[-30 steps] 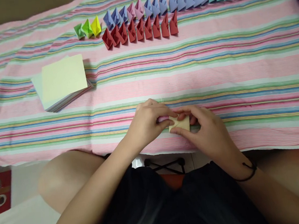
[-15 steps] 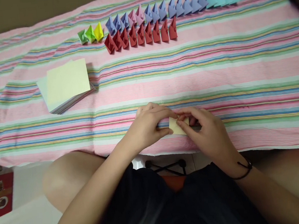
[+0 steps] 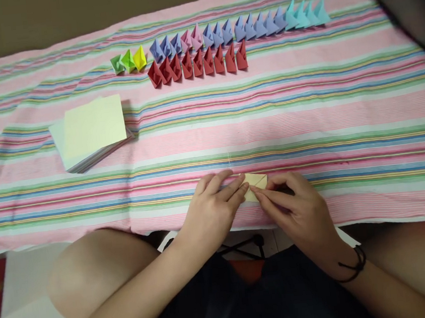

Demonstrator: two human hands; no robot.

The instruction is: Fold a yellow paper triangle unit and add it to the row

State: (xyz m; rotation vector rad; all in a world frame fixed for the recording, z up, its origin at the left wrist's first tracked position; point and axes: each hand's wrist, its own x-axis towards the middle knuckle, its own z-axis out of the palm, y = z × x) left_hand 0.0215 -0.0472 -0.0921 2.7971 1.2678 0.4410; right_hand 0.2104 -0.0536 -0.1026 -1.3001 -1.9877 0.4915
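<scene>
A small folded piece of pale yellow paper (image 3: pixel 257 179) lies on the striped cloth near the table's front edge, with a diagonal crease or flap edge across it. The stretched fingers of my left hand (image 3: pixel 217 201) lie flat on its left side, pressing it down. My right hand (image 3: pixel 298 200) has its thumb and fingers closed at the paper's lower and right edges, the thumb tip meeting the left fingertips. Parts of the paper are hidden under the fingers of both hands.
A stack of square paper (image 3: pixel 95 126), pale yellow on top, sits at the left. Farther back stand rows of small folded paper pieces: red ones (image 3: pixel 197 64), blue-purple ones (image 3: pixel 217 34), turquoise ones (image 3: pixel 299 15), and green and yellow ones (image 3: pixel 129 60). The cloth (image 3: pixel 180 142) has slight wrinkles.
The left fingers have gone from gripping the paper's left edge to lying flat across it. The right fingers have shifted, and a diagonal line now shows on the paper. The view has tilted slightly.
</scene>
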